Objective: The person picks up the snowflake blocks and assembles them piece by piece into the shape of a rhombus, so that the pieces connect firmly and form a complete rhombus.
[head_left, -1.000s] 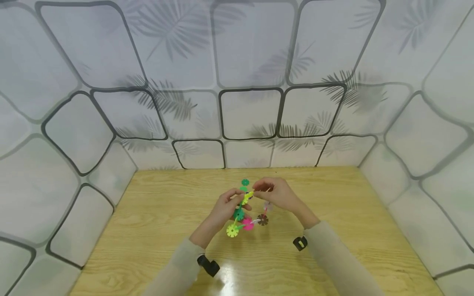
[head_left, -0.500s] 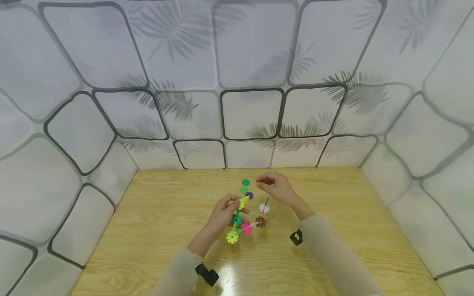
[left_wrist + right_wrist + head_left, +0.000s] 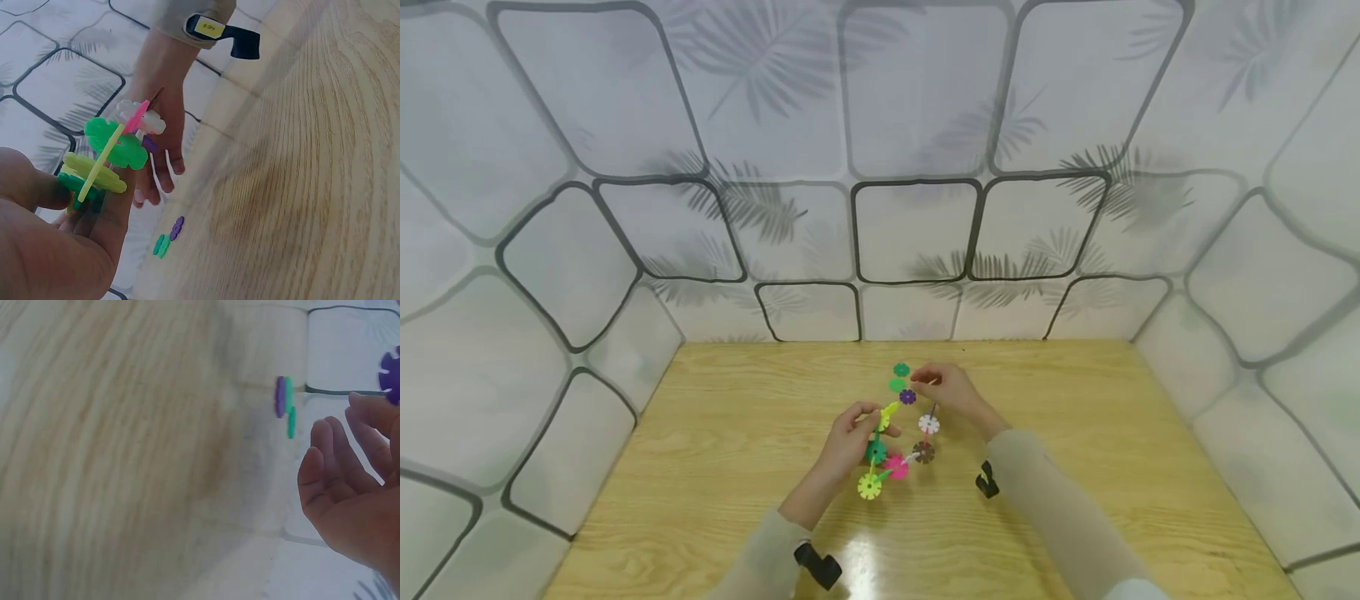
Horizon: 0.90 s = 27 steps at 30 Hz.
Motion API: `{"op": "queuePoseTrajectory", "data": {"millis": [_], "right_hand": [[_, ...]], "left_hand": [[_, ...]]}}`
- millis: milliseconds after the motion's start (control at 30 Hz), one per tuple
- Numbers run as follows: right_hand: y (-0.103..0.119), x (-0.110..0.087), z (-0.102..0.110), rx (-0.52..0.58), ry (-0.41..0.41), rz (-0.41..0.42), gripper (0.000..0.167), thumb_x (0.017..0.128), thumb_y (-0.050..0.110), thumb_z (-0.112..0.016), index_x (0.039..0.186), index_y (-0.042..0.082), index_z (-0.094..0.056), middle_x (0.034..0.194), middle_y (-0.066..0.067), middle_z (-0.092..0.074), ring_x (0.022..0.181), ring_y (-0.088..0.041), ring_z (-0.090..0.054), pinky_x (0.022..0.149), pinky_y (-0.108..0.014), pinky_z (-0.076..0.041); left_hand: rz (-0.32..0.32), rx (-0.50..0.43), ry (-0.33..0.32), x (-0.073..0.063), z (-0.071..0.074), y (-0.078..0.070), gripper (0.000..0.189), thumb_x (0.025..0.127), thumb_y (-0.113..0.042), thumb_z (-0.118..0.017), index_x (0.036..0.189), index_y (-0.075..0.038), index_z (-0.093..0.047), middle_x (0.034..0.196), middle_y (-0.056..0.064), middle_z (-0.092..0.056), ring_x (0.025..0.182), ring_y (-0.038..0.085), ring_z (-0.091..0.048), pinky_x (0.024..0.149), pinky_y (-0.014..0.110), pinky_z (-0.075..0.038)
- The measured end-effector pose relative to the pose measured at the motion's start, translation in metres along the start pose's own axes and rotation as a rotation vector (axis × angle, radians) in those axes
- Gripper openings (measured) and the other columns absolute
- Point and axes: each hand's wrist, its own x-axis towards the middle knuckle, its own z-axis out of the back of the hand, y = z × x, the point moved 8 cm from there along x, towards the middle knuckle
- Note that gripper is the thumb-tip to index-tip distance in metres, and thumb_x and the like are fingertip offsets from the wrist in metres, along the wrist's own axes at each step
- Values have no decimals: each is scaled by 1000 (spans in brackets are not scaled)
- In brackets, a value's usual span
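Observation:
My left hand point(image 3: 844, 443) pinches one end of a chain of slotted plastic snowflake discs. Along the chain run a yellow disc point(image 3: 869, 487), a pink disc point(image 3: 897, 467), a brown disc point(image 3: 923, 452) and a white disc point(image 3: 928, 424), with a purple disc point(image 3: 392, 376) at the far end. Beyond it, my right hand point(image 3: 953, 390) reaches toward a loose purple disc point(image 3: 907, 397), its fingers loosely bent and nothing between them. Two loose green discs, a light one point(image 3: 897, 384) and a darker one point(image 3: 902, 369), lie just behind that purple disc.
The wooden table point(image 3: 715, 467) runs back to a cloth-like wall point(image 3: 913, 233) printed with dark outlines and leaves. Similar walls stand at the left and right. A black wrist strap point(image 3: 817, 567) sits on the left sleeve, and another strap point(image 3: 987, 480) is at the right wrist.
My right hand has come away from the left hand, lifted off to the right, then lowered toward the loose discs. My left hand has drawn the chain slightly nearer and left.

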Motion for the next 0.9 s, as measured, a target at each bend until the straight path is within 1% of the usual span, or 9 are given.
{"op": "queuePoseTrajectory", "data": {"millis": [167, 300, 400, 500, 733, 900], "right_hand": [[-22, 5, -12, 5, 8, -50, 24, 98, 17, -73, 118, 4, -76, 110, -13, -75, 98, -24, -69, 82, -34, -61], [-30, 6, -18, 2, 12, -52, 28, 97, 19, -74, 121, 5, -75, 111, -13, -75, 101, -27, -69, 83, -39, -62], [-32, 8, -21, -15, 7, -37, 30, 97, 20, -76, 123, 5, -75, 110, -13, -74, 102, -29, -69, 86, -43, -62], [-36, 9, -23, -40, -1, -29, 32, 95, 20, -77, 123, 4, -74, 109, -13, -73, 102, -28, -69, 88, -45, -61], [-37, 10, -26, -68, 0, -37, 36, 93, 20, -78, 124, 3, -75, 112, -15, -71, 104, -30, -66, 94, -49, -59], [-31, 8, -25, -99, 16, -27, 36, 94, 22, -76, 125, 3, -75, 107, -13, -67, 101, -26, -62, 90, -46, -58]], "left_hand": [[10, -13, 6, -2, 2, 1, 29, 115, -23, -43, 129, 0, -55, 109, 21, -77, 91, 37, -80, 66, 30, -65], [20, -28, 13, -4, 2, 2, 29, 115, -23, -44, 130, 0, -55, 107, 22, -77, 87, 34, -81, 63, 28, -64], [21, -35, 9, -3, 3, 2, 29, 115, -23, -45, 129, -1, -55, 106, 22, -77, 84, 33, -81, 62, 28, -63], [21, -40, 7, -3, 3, 2, 28, 115, -23, -45, 129, -1, -55, 106, 23, -77, 84, 33, -81, 62, 28, -64], [20, -46, 13, -2, 1, 1, 27, 115, -21, -44, 128, -1, -56, 106, 24, -77, 84, 35, -81, 62, 29, -64], [20, -42, 18, -1, 0, 0, 27, 115, -21, -42, 129, -1, -56, 106, 24, -76, 83, 33, -81, 61, 29, -64]]}}
